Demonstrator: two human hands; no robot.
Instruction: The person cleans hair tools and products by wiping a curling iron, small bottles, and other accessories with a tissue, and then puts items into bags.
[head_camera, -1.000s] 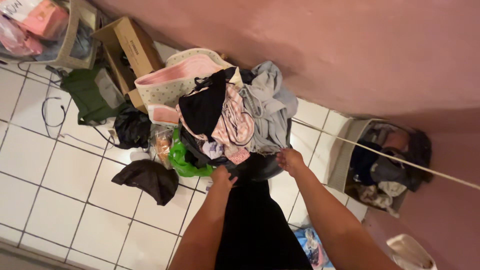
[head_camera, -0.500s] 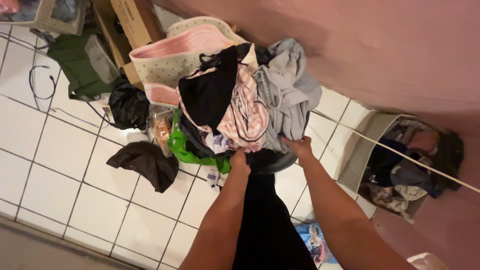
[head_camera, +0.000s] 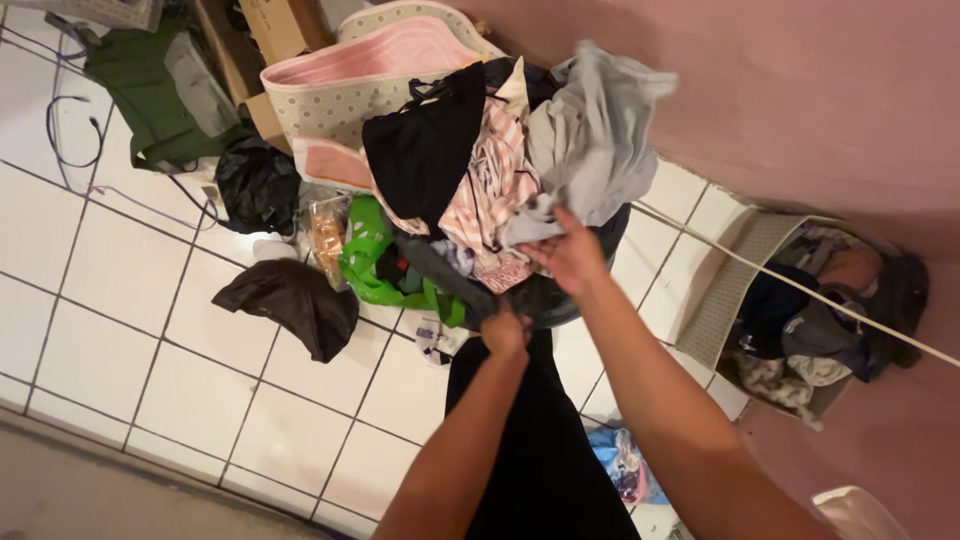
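- While both bare arms reach forward over the white tiled floor (head_camera: 130, 330), the right hand (head_camera: 568, 252) is clamped on a grey garment (head_camera: 590, 140), its fingers pinching a fold at the cloth's lower edge
- That grey garment lies on the right side of a heaped laundry pile (head_camera: 480, 180), against the pink wall (head_camera: 800, 100)
- Lower down, the left hand (head_camera: 505, 330) is closed on the rim of the dark round basket (head_camera: 560, 295) that carries the pile, at the rim's near edge; how tightly it grips cannot be told
- On the pile, a black garment (head_camera: 425, 150) drapes over the left side, and a pink-and-white striped cloth (head_camera: 495, 195) lies between it and the grey one
- A green bag (head_camera: 365, 260) sits just beside the basket's left edge, touching the pile
- Behind the pile stands a pink padded cushion with a dotted border (head_camera: 370, 70)
- A dark crumpled cloth (head_camera: 290, 300) lies on the tiles, apart from the basket to the left
- A black bag (head_camera: 258, 185) and a green backpack (head_camera: 150, 90) lie further left, near cardboard boxes (head_camera: 265, 25)
- A second basket of clothes (head_camera: 800, 310) stands by the wall on the right, with a pale cord (head_camera: 800, 290) stretched across it
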